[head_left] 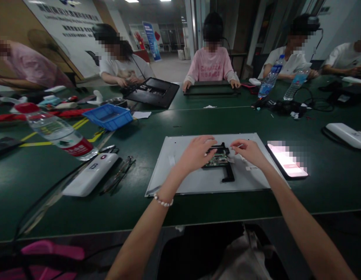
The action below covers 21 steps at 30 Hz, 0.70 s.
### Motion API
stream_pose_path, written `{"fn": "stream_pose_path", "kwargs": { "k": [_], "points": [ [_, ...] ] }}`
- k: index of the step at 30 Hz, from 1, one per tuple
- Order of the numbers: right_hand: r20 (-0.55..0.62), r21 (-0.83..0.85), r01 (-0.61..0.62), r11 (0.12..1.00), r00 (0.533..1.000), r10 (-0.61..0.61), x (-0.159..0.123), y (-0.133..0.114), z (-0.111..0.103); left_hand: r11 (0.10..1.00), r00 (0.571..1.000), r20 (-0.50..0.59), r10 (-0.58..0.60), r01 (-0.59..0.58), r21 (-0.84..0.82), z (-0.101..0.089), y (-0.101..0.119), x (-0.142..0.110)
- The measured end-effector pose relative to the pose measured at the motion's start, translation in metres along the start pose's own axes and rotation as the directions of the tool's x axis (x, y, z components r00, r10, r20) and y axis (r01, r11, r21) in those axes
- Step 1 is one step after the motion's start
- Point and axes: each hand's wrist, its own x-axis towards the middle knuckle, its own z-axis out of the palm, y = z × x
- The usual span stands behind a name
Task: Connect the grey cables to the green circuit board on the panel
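Observation:
A green circuit board (217,160) in a black frame (229,173) lies on a white flat panel (180,179). My left hand (194,153) is over the board's left side, its fingers bent and apart; contact with the board is hard to make out. At the right of the board, my right hand (249,151) is closed in a pinch near the frame's upper corner. Whatever its fingertips hold is too small to tell. A small pale strip (231,159) shows just below those fingertips. White labels (252,168) are on the panel by my right wrist.
A lit phone (288,161) lies right of the panel. To the left are a power bank (91,175), glasses (118,175), a tilted water bottle (59,134) and a blue bin (110,116). Across the green table (198,120), co-workers handle black panels (157,91).

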Motion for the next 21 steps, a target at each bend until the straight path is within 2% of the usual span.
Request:
{"fn": "stream_pose_path", "kwargs": {
  "k": [3, 5, 8, 10, 13, 15, 18, 21],
  "points": [
    [0.000, -0.058, 0.109, 0.992, 0.994, -0.109, -0.005, -0.012, 0.000, 0.993, 0.993, -0.007, -0.119, 0.119, 0.007, -0.020, -0.031, -0.010],
    [0.060, -0.096, 0.235, 0.967, 0.971, -0.230, -0.010, -0.021, 0.002, 0.974, 0.975, -0.009, -0.223, 0.224, 0.035, -0.027, -0.055, -0.024],
    [0.193, -0.144, 0.387, 0.911, 0.913, -0.358, -0.014, -0.029, 0.009, 0.925, 0.929, 0.006, -0.371, 0.369, 0.086, -0.029, -0.088, -0.051],
    [0.271, -0.176, 0.439, 0.881, 0.882, -0.385, -0.015, -0.029, 0.016, 0.905, 0.911, 0.017, -0.412, 0.407, 0.127, -0.027, -0.103, -0.069],
    [0.330, -0.213, 0.453, 0.866, 0.867, -0.373, -0.014, -0.024, 0.025, 0.894, 0.897, 0.067, -0.437, 0.425, 0.142, -0.026, -0.116, -0.086],
    [0.338, -0.229, 0.445, 0.866, 0.871, -0.358, -0.014, -0.020, 0.027, 0.905, 0.892, 0.149, -0.426, 0.421, 0.068, -0.027, -0.119, -0.091],
    [0.344, -0.234, 0.437, 0.869, 0.873, -0.346, -0.013, -0.019, 0.028, 0.902, 0.881, 0.247, -0.402, 0.428, -0.057, -0.028, -0.121, -0.092],
    [0.344, -0.233, 0.438, 0.868, 0.872, -0.348, -0.014, -0.022, 0.027, 0.894, 0.873, 0.269, -0.407, 0.441, -0.077, -0.027, -0.120, -0.090]
  ]
}}
